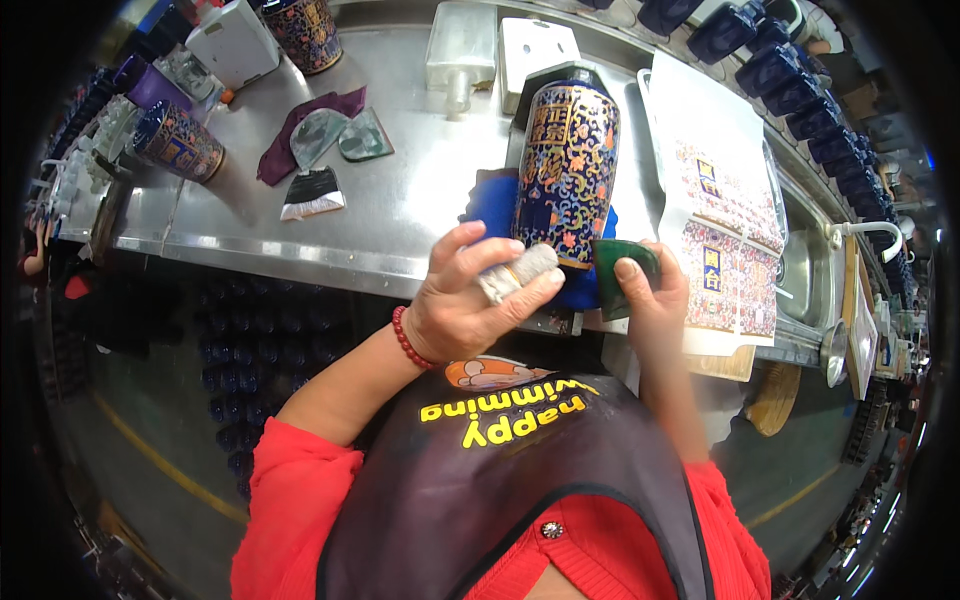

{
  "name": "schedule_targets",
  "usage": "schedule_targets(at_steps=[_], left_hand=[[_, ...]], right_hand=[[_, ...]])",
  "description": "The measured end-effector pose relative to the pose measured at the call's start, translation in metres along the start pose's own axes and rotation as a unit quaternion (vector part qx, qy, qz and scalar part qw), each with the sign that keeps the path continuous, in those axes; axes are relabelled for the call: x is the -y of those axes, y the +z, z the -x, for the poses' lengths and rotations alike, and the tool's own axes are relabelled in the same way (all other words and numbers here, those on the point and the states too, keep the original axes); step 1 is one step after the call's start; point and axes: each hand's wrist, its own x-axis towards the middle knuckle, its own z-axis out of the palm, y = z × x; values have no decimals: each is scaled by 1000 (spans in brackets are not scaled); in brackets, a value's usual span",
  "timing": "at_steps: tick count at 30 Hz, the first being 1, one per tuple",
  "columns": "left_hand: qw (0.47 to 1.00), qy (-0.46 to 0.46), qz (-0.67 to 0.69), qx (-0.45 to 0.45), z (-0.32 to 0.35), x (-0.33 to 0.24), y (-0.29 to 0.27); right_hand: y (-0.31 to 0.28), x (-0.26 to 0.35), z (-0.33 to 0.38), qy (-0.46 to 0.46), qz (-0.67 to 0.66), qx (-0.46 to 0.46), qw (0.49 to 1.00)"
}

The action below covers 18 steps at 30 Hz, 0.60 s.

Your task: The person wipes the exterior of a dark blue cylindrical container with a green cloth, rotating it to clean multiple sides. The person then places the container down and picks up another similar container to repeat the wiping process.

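A dark blue bottle [568,170] with a colourful floral pattern lies on its side on a blue support [495,200] at the counter's front edge. My left hand [465,300] grips a small wad of greyish-white cloth [522,272] just off the bottle's near end. In my right hand [655,290] is a flat green scraper [622,272], pinched between thumb and fingers close to the bottle's near right corner. Whether the scraper touches the bottle I cannot tell.
Printed floral sheets [715,270] lie stacked to the right, before a sink [800,265] with a faucet [870,235]. Leftward are a purple cloth [283,150], clear and green scrapers [365,137], a black-and-white brush-like piece [313,193] and a decorated container [178,143]. A clear bottle [462,48] lies behind.
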Motion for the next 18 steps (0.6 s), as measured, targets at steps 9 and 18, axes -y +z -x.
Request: schedule_targets(at_steps=[9, 18], left_hand=[[996, -84, -17, 13, 10, 5, -6], [701, -504, 504, -9, -87, 92, 33]], right_hand=[[-9, 7, 0, -36, -5, 15, 999], [0, 12, -8, -337, 287, 122, 888]])
